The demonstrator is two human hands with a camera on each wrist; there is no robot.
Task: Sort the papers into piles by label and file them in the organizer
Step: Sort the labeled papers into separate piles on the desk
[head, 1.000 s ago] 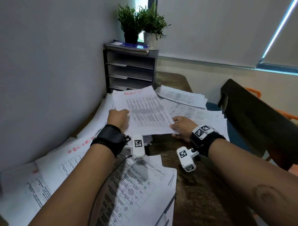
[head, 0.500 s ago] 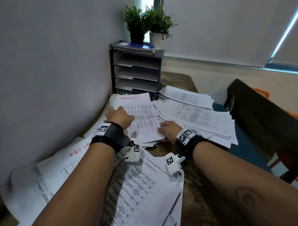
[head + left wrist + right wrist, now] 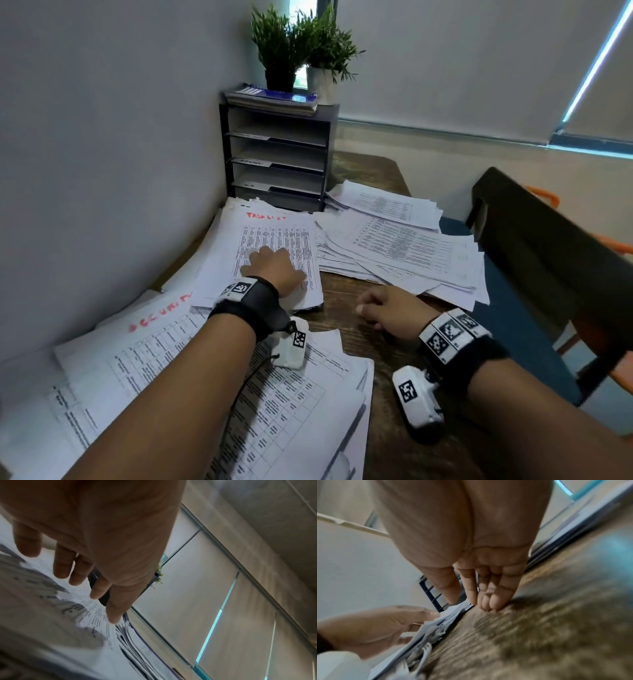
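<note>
White printed papers [image 3: 394, 246] lie in loose piles across the wooden desk. A dark, four-shelved organizer [image 3: 279, 154] stands upright in the corner.

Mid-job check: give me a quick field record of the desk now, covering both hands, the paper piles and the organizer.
left hand: flat, fingers straight, resting on the red-headed pile
right hand: holding nothing, fingertips on the bare wooden desk
right piles: loose printed sheets, fanned and overlapping
near pile: table sheets under the left forearm, one with red lettering
organizer: dark, against the wall behind the red-headed pile, slots mostly unfilled
on organizer: notebooks and two potted plants
</note>
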